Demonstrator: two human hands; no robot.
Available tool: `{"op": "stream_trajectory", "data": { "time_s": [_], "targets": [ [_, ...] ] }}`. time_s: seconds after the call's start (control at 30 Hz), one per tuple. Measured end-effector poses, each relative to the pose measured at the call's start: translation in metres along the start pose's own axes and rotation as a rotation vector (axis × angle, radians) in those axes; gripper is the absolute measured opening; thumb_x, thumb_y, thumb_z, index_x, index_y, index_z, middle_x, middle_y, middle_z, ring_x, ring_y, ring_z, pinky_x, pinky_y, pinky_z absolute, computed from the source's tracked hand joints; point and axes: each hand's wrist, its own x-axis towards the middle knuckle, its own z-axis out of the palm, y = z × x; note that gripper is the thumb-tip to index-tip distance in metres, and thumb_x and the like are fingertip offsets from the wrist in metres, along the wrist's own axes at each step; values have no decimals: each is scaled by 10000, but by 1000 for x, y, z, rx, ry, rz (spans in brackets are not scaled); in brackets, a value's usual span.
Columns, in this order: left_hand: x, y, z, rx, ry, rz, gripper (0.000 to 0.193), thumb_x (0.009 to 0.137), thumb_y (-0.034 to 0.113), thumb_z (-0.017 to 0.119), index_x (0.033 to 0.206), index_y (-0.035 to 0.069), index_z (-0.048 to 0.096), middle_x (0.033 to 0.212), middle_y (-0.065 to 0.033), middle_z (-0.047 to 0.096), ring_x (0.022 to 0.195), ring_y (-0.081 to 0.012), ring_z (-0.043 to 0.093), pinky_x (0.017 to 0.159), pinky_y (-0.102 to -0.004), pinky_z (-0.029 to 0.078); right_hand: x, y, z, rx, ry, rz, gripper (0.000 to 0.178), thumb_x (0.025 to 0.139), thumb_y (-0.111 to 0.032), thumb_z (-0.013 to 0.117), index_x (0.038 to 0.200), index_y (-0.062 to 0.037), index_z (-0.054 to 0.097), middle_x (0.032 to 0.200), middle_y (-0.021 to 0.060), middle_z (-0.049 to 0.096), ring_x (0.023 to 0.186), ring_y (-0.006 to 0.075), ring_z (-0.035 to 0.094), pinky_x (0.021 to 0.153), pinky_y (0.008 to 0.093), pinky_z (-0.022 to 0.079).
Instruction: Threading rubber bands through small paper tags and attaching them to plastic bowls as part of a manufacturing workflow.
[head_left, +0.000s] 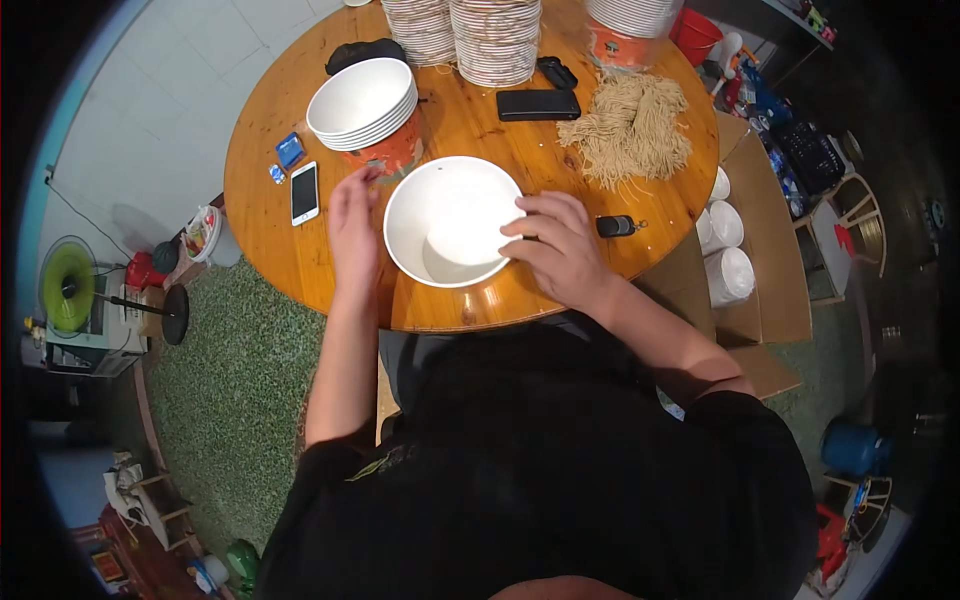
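Observation:
A single white paper bowl (460,215) stands on the table in front of me, its mouth facing up. My right hand (560,245) has its fingers bent over the bowl's right rim, gripping it. To the left of the bowl is my left hand (355,225), its fingers stretched out and holding nothing; its fingertips come close to the lower part of a nested stack. That stack of paper bowls (362,105), white inside with an orange printed outer wall, stands just beyond my left hand.
The round wooden table (270,90) also carries a phone (305,193), a blue packet (289,150), a black wallet (538,105), a car key (615,226), a heap of tan strings (635,130) and tall bowl stacks (497,40). A cardboard box (775,240) stands at right.

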Motion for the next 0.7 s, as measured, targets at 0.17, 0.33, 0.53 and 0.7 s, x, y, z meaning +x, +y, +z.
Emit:
{"op": "stream_trajectory", "data": {
  "time_s": [0.17,0.33,0.53,0.7],
  "targets": [
    [-65,32,1,524,-87,749,366,1052,198,590,1373,21,573,1404,-197,613,1337,-331,565,1169,-500,414,15,8,8,-12,13,65,270,819,-40,789,1071,-137,795,1194,60,729,1209,345,642,1030,447,515],
    [-74,57,35,1008,-412,817,258,793,167,891,999,94,755,1097,-69,721,1130,-313,676,1007,-484,474,-7,28,-12,-181,139,512,188,866,-122,810,1036,-69,751,1068,124,719,1041,359,674,895,450,550],
    [-63,51,35,1011,-351,757,280,759,126,906,989,81,754,895,-50,694,894,-276,670,868,-420,472,-65,125,-64,-388,-169,1086,237,864,-183,853,916,21,747,878,151,733,796,247,717,714,370,551],
    [-50,42,36,1026,-314,792,302,756,123,915,1008,82,754,896,-48,692,898,-269,679,875,-420,478,-68,140,-62,-265,-311,1205,169,894,-157,790,905,8,756,936,179,753,899,308,737,784,409,554]
  ]
}}
